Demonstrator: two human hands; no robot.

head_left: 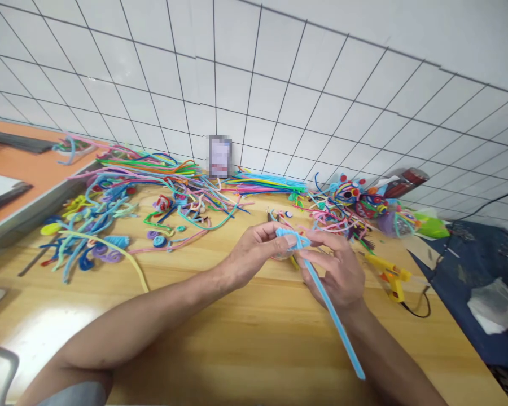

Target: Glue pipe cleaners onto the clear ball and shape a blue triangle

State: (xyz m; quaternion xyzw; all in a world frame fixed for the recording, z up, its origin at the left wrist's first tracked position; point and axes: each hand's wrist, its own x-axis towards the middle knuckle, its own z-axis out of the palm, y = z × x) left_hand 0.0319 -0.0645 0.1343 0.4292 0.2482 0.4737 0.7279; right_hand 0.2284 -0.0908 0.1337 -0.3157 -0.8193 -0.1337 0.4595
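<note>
Over the middle of the wooden table (237, 349), both my hands meet on a light blue pipe cleaner (334, 316). One end of it is bent into a small folded shape between my fingertips, while the long straight tail slants down to the right. My left hand (260, 248) pinches the folded part with thumb and forefinger. My right hand (336, 268) has its fingers closed on the other side of the fold, near where the tail comes out. Behind my hands lie small items, partly hidden, that I cannot make out.
Loose coloured pipe cleaners (152, 166) line the wall. Bent blue and yellow pieces (97, 225) lie left. A phone-like, blurred-out object (220, 157) leans on the wall. A yellow glue gun (392, 276) with a cord lies right, below colourful figures (351, 194) and a dark red cylinder (408, 181).
</note>
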